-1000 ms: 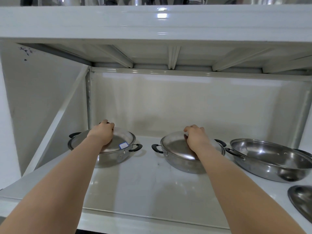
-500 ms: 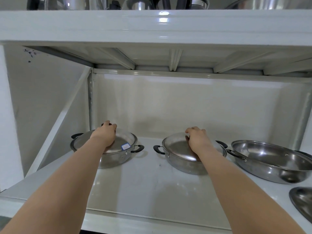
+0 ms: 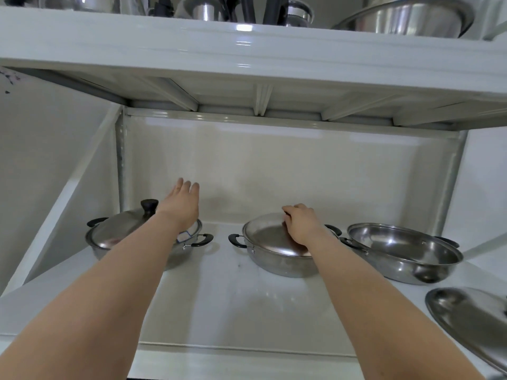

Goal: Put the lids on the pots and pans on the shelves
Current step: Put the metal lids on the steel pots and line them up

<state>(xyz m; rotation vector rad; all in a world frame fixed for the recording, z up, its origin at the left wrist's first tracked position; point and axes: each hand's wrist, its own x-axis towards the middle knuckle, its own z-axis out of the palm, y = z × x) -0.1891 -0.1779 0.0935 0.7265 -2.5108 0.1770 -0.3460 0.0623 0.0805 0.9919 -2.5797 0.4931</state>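
Lids sit on both pots; right hand grips one lid.

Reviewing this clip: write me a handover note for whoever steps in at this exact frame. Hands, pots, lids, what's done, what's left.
Left hand: open, lifted clear above the left pot, holding nothing.
Right hand: resting on top of the middle lid; grip on its knob hidden.
Left pot: glass lid on, black knob showing.
Middle pot: lid on.
Right pan: no lid.
Spare lid lies on the shelf at the front right, partly out of frame.
Done: two pots covered.
Left: release the middle lid, then probably put the spare lid on the right pan. Upper-shelf cookware is barely visible; check it.
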